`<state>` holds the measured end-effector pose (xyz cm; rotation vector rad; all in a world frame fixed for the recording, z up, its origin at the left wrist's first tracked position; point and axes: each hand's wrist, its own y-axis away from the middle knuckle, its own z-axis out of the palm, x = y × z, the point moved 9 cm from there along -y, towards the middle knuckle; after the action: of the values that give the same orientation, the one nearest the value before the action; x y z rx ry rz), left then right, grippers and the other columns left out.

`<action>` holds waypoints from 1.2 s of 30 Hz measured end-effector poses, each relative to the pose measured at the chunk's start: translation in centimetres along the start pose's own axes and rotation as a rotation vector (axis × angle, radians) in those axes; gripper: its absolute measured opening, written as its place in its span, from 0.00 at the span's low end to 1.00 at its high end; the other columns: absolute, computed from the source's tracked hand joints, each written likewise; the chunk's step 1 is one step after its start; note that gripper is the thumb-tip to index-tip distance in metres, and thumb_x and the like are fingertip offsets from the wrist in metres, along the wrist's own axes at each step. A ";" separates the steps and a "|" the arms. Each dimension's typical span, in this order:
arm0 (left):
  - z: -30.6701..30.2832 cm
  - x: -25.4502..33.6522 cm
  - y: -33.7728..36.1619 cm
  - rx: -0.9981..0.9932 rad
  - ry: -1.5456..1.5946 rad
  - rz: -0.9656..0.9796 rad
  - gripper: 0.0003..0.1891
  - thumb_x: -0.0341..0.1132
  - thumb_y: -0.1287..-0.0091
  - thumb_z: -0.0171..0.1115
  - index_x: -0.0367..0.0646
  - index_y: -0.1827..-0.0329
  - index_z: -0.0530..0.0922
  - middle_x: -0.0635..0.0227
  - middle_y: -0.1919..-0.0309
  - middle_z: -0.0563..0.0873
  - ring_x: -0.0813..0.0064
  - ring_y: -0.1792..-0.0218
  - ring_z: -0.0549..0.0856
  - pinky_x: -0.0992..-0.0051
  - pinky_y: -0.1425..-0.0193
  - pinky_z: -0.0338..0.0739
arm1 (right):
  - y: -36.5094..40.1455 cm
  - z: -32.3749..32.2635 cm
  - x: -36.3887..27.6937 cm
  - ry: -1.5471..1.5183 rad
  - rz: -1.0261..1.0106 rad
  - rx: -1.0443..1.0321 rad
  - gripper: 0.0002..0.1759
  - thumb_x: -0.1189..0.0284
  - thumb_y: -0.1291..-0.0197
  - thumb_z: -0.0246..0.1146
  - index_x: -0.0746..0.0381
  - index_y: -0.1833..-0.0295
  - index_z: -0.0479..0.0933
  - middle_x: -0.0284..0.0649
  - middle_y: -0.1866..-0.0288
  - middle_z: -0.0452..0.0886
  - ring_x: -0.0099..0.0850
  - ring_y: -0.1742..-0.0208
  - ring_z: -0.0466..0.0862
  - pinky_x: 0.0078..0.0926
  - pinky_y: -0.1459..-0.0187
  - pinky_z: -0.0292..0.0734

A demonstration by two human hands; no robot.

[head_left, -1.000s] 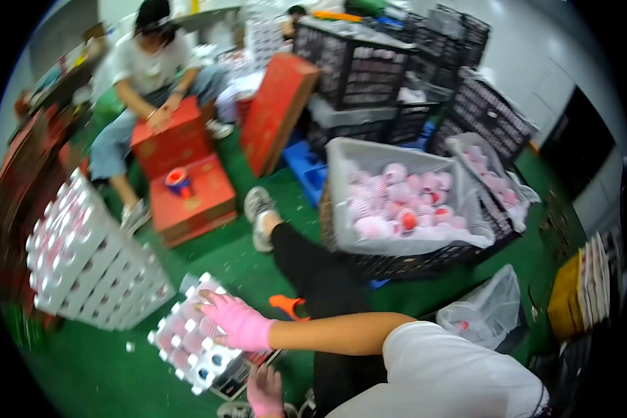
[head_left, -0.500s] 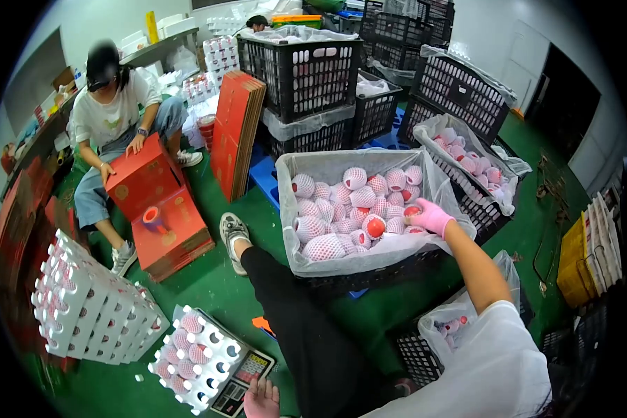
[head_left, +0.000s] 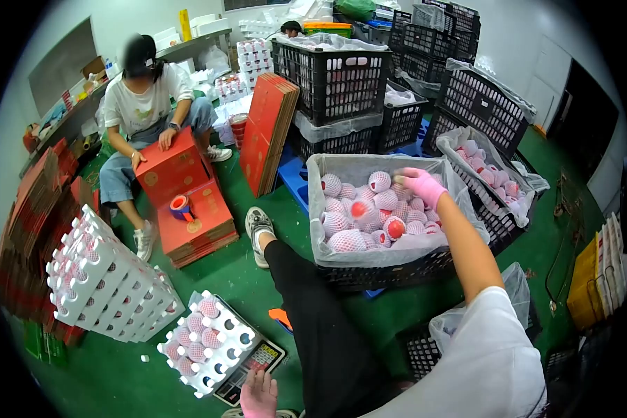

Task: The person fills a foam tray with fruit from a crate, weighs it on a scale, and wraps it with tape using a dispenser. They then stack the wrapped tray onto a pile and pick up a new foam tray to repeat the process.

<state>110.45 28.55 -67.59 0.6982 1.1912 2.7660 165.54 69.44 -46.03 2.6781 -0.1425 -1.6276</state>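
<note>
My right hand (head_left: 422,187), in a pink glove, reaches over a lined crate (head_left: 313,230) of round fruit in pink-and-white foam nets (head_left: 386,200). Its fingers are stretched out, fingertips right at the netted fruit along the far side. One red fruit (head_left: 359,209) near the middle of the crate is smeared by motion; another red fruit (head_left: 395,228) shows through its net. Low in the view, my left hand (head_left: 260,396), also with pink on it, is open beside the scale (head_left: 265,355). On that scale sits a white foam tray (head_left: 219,359), partly filled with netted fruit.
A stack of filled white foam trays (head_left: 111,292) stands at left. Beyond it a seated person (head_left: 146,104) holds a red box (head_left: 174,164); a tape roll (head_left: 181,207) lies on flat red cartons (head_left: 205,230). Black crates (head_left: 334,83) are stacked behind; another fruit crate (head_left: 494,219) adjoins on the right.
My right hand has moved from the crate's right side to its far side, away from the red fruit it was touching. A blurred red fruit now shows mid-crate. The whole view has shifted.
</note>
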 end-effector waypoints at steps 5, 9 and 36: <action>-0.3 0.1 -0.3 0.025 0.043 0.017 0.25 0.39 0.23 0.58 0.40 0.26 0.72 0.59 0.24 0.73 0.60 0.24 0.69 0.57 0.23 0.66 | -1.2 1.6 8.4 1.068 0.314 -0.178 0.42 0.51 0.53 0.73 0.62 0.33 0.80 0.54 0.37 0.84 0.43 0.39 0.86 0.36 0.40 0.82; -0.5 -0.5 -1.1 0.072 -0.022 -0.009 0.25 0.40 0.23 0.57 0.41 0.25 0.72 0.60 0.22 0.70 0.60 0.22 0.67 0.59 0.20 0.63 | -2.9 1.7 12.0 0.942 0.355 -0.252 0.51 0.49 0.60 0.77 0.65 0.30 0.77 0.56 0.34 0.82 0.47 0.34 0.83 0.39 0.32 0.77; 7.7 6.7 6.0 -0.372 -0.339 0.385 0.41 0.43 0.25 0.62 0.39 0.15 0.52 0.59 0.23 0.66 0.72 0.34 0.76 0.72 0.35 0.75 | 31.7 41.9 -19.6 0.080 -0.676 -0.971 0.39 0.74 0.51 0.78 0.64 0.31 0.73 0.50 0.30 0.76 0.46 0.28 0.75 0.40 0.29 0.72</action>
<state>108.46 31.05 -56.15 1.3925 0.5008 2.8614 117.04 41.23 -46.39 2.0395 1.2991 -1.1544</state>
